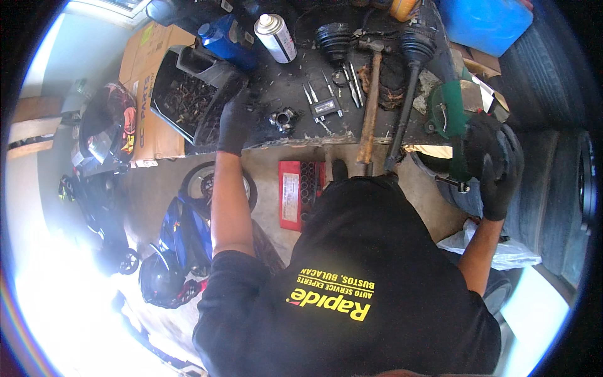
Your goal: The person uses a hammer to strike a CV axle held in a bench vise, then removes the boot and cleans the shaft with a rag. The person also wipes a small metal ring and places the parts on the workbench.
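My left hand (236, 122), in a dark glove, is at the right side of a black plastic bin (164, 116) full of small dark metal parts. Its fingers seem closed on the bin's edge, though they blend into the dark plastic. My right hand (499, 166), also gloved, is beside a green bench vise (446, 110) at the bench's right end. Its fingers are curled around something dark that I cannot make out. Between my hands lie a universal joint (283, 119), a small puller-like tool (324, 108), a wooden-handled hammer (372, 100) and an axle shaft (411, 94) with a ribbed rubber boot.
A spray can (275, 39) and blue bottle (227, 41) stand at the back, with a blue jug (487, 25) farther right. A cardboard box (154, 69) and helmet (110, 125) are left. Below the bench lie a red socket case (290, 195) and a motorcycle (188, 232). Tires (546, 182) stack right.
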The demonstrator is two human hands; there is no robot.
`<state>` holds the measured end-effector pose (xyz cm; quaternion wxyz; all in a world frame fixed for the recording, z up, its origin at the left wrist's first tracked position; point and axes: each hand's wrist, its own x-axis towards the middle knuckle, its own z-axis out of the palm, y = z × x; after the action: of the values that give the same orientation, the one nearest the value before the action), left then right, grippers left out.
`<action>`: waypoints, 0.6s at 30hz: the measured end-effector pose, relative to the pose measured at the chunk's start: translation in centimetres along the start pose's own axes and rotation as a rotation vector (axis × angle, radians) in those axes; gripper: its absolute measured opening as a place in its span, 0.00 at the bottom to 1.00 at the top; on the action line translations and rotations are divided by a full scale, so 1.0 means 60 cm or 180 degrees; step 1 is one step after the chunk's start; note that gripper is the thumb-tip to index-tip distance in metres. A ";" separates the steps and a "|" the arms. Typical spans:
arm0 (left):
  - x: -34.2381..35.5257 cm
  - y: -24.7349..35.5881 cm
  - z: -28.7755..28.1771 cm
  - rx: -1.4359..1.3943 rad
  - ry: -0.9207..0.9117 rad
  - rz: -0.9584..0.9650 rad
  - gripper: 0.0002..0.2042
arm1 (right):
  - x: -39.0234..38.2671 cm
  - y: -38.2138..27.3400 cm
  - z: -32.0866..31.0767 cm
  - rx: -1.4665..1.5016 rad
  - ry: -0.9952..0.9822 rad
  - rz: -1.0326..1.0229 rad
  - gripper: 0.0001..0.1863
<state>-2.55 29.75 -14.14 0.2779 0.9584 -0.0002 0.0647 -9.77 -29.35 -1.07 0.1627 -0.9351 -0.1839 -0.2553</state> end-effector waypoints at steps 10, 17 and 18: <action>0.008 -0.039 0.027 0.0153 -0.0261 0.1528 0.16 | 0.055 -0.061 0.043 0.0072 -0.0289 -0.0572 0.21; -0.073 -0.041 -0.007 0.0541 0.0105 0.1236 0.15 | 0.033 -0.052 0.060 -0.0163 -0.0366 -0.0591 0.22; -0.087 -0.035 -0.014 0.0659 0.0179 0.1205 0.15 | 0.033 -0.051 0.061 -0.0126 -0.0361 -0.0561 0.23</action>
<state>-7.78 31.77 -15.22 0.1608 0.9625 -0.1657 0.1421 -7.95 -24.71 -2.35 0.1105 -0.9313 -0.2693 -0.2189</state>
